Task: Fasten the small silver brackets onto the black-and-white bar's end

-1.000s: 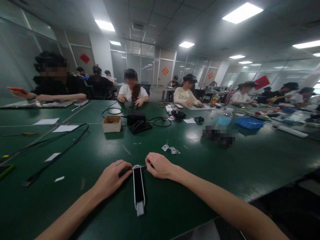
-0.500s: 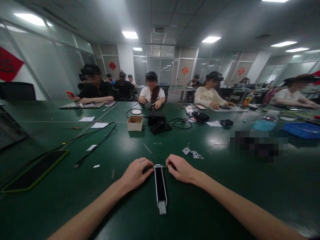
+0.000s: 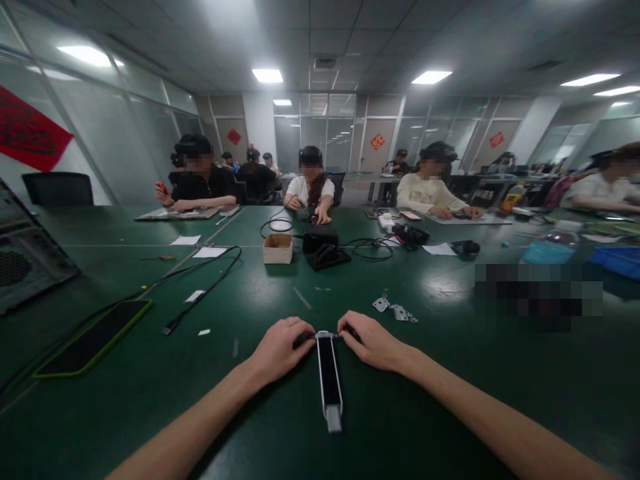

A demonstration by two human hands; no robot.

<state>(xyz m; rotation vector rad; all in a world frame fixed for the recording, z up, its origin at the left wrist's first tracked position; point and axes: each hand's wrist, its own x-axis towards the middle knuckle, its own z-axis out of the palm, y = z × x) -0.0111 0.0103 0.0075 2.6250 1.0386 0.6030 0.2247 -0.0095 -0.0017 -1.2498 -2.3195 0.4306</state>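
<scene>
While two hands work at the near part of one green table [image 3: 280, 427], one strip-shaped device [image 3: 329, 373] lies flat between the forearms: black middle, white frame, one pale block at its near end. Left hand [image 3: 283, 347], one ring on it, has its fingertips close together at the device's far left corner; cannot tell whether they grip anything. Right hand [image 3: 373, 341] has its fingers narrow, pinching the outer end of one thin rod [image 3: 335, 335] that sticks out at the far right corner.

Beyond the right hand: two small metal plates [image 3: 399, 313], apart from the device, plus small ring-like bits, too small to count. Farther up: one open box [image 3: 278, 249], one black stand [image 3: 326, 257] just beside it. Left side: one green-edged phone-like slab [image 3: 94, 338], one cable plug [image 3: 168, 329], two larger white papers [image 3: 210, 253] and two small white scraps [image 3: 204, 332]. Right side: one bottle of blue liquid [image 3: 550, 249], one blue tray [image 3: 619, 261]. Three people [image 3: 310, 190] sit along the far edge, one more at far right, partly cut off.
</scene>
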